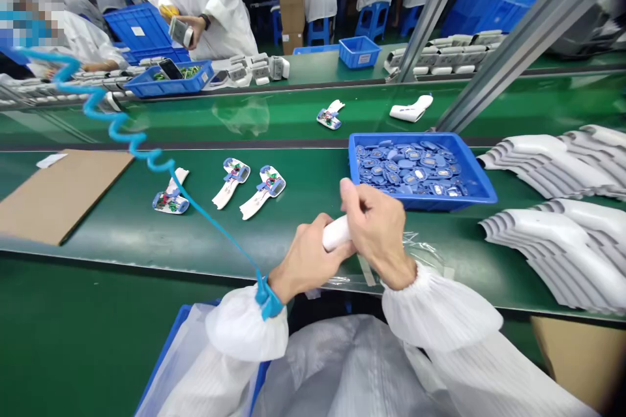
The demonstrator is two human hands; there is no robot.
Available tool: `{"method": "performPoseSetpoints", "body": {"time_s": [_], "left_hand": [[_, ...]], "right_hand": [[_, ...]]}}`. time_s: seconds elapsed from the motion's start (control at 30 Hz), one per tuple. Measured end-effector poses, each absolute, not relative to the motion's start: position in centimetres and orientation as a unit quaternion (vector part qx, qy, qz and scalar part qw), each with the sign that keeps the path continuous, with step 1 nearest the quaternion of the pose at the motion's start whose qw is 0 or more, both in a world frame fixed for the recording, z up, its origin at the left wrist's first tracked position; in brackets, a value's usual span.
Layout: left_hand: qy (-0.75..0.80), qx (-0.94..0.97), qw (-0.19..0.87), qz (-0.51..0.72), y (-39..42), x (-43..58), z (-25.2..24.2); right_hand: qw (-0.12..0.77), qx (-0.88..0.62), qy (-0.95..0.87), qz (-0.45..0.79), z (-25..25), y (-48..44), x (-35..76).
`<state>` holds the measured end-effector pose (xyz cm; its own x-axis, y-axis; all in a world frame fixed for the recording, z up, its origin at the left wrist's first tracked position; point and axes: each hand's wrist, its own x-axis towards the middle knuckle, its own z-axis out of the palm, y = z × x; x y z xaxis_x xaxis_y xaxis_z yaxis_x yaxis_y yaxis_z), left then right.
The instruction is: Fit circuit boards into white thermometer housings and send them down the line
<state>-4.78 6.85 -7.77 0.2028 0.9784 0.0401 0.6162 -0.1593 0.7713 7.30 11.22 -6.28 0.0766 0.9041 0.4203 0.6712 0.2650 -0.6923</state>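
In the head view, both of my hands meet over the near edge of the bench around a white plastic casing (336, 233). My left hand (309, 255) wraps round it from the left. From the right, my right hand (376, 227) is closed on the same casing, fingers curled and thumb raised. Much of the casing is hidden by my hands. Left of them lie gun-shaped white half-shells with wiring and blue parts: one (172, 195) by the cord, another (231, 182), and a third (264, 191) nearest my hands.
A blue tray (430, 203) of small blue parts stands beyond my right hand. Stacked white shells (552, 241) lie at right, cardboard (53, 195) at left. A coiled blue cord (215, 221) runs to my left wrist. A metal post (508, 45) slants across; co-workers are behind.
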Motion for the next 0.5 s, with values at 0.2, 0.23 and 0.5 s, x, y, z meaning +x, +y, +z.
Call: {"method": "performPoseSetpoints", "body": {"time_s": [0.2, 0.23, 0.5], "left_hand": [[0.6, 0.714, 0.254, 0.257, 6.6, -5.9, -8.4], [0.607, 0.702, 0.27, 0.256, 6.7, -6.6, -8.1], [0.631, 0.651, 0.336, 0.256, 6.6, -11.6, -8.5]], "right_hand": [[0.297, -0.551, -0.767, 0.142, -5.8, 13.0, 6.5], [0.261, -0.537, -0.79, 0.142, -5.0, 14.5, 6.4], [0.038, -0.634, -0.77, 0.059, 0.2, 35.9, 7.9]]}}
